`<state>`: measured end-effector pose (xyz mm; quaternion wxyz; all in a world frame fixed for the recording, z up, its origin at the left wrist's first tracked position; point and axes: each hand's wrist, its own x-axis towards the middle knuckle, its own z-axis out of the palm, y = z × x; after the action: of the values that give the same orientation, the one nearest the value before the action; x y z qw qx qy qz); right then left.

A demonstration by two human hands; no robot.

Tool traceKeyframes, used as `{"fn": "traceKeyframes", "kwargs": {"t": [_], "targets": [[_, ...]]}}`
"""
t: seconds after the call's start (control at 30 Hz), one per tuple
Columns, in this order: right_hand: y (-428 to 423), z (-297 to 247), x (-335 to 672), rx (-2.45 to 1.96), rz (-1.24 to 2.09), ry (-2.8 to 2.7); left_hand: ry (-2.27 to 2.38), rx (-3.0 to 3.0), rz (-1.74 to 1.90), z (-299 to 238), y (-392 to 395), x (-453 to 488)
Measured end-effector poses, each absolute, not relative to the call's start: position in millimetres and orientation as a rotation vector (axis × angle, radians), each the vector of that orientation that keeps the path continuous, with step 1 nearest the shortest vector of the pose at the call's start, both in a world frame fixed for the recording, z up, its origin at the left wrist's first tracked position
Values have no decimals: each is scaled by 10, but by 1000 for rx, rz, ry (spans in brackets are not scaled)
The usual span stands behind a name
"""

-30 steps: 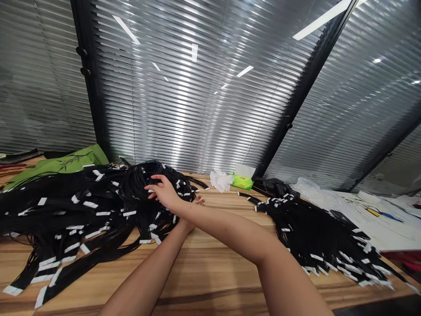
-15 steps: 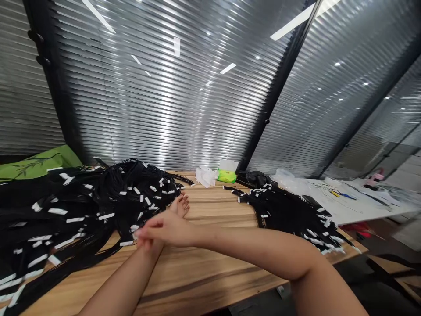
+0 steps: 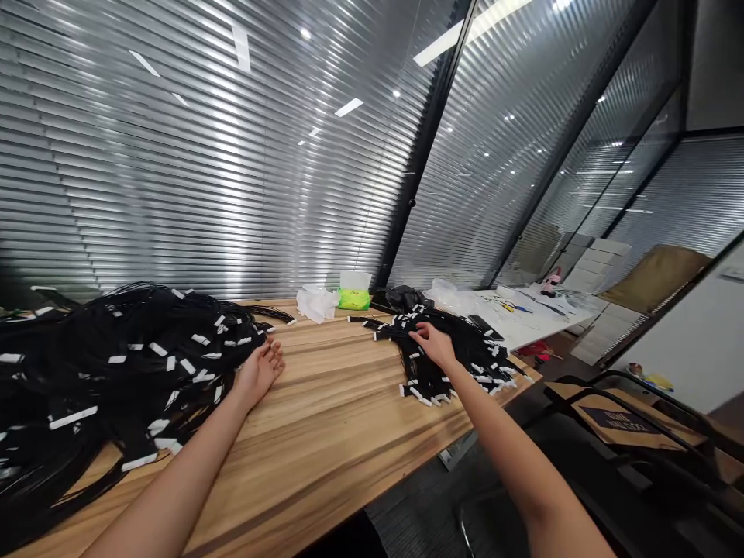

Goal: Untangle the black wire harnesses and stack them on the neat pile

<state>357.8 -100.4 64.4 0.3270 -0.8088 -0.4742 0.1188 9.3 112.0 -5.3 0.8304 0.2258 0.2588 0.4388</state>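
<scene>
Two heaps of thin black cables with white end pieces lie on the wooden table point(image 3: 325, 418). My left hand point(image 3: 260, 373) rests at the right edge of the large left cable heap point(image 3: 139, 341). Its palm faces right, its fingers are loosely bent and apart, and no held thing shows. Over the smaller right cable heap point(image 3: 459, 353) reaches my right hand point(image 3: 435, 346), thumb and fingers apart and pointing left at the cables. Whether its fingertips touch a cable is too small to tell.
A green tissue pack point(image 3: 354, 299) and crumpled white tissue point(image 3: 315, 303) stand by the blinds. A white table point(image 3: 526, 329) with pliers point(image 3: 516, 308) and clear plastic adjoins at right. A paper bag point(image 3: 625, 418) is at the lower right.
My right hand has moved from above my left wrist across to the right cable heap. My left hand stays beside the left heap. The view has turned right.
</scene>
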Motion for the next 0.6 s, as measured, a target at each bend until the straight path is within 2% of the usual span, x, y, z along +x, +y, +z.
{"fn": "traceKeyframes", "kwargs": {"t": [0.1,0.2,0.37,0.6], "targets": [[-993,565,3803,-2297,-1,-1125,544,480,934,-52,1120,95],[-904,369,3860,-2461,-95,-1067,542,482,936,-48,1112,95],[-731,152,3917,-2599,-74,-939,545,477,941,-40,1096,96],[-799,416,4181,-2441,76,-679,537,485,940,-61,1091,92]]}}
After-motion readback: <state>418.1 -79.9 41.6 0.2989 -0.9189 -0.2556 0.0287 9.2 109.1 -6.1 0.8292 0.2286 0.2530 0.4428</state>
